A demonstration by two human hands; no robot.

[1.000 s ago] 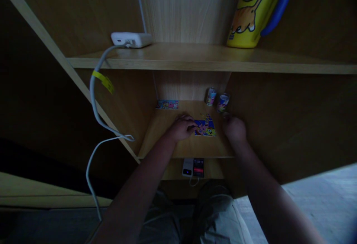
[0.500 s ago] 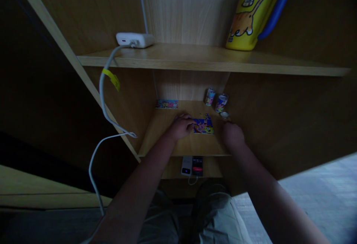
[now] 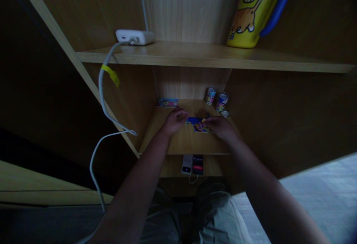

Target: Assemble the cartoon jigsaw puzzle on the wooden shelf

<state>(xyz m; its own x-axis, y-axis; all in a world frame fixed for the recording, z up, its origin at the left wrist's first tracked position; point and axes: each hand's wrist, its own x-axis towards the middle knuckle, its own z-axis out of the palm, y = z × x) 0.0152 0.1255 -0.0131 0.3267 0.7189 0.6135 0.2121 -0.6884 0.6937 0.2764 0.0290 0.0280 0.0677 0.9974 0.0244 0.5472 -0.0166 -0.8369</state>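
Note:
On the middle shelf lies a small, colourful cartoon jigsaw puzzle (image 3: 198, 126), blue along the top, with a ragged lower left edge. My left hand (image 3: 175, 120) is at its upper left corner, fingers curved and slightly apart; no object shows between them. From the other side my right hand (image 3: 221, 126) reaches over the puzzle's right part and hides it. Its thumb and fingertips pinch a tiny yellowish puzzle piece (image 3: 204, 120). A round metal lid (image 3: 225, 114) lies just behind that hand, near a printed tin can (image 3: 222, 102) and a slimmer can (image 3: 211, 96).
A cartoon picture strip (image 3: 167, 103) lies at the shelf's back left. Above, the upper shelf (image 3: 189, 55) carries a white charger (image 3: 135, 37) with a hanging cable (image 3: 102, 95) and a blue-yellow mug (image 3: 245, 21). Below are a power bank (image 3: 186, 164) and a phone (image 3: 198, 165).
My right hand has moved left from beside the lid onto the puzzle. My left hand has shifted slightly left and back, and the puzzle's upper left part now reaches further left.

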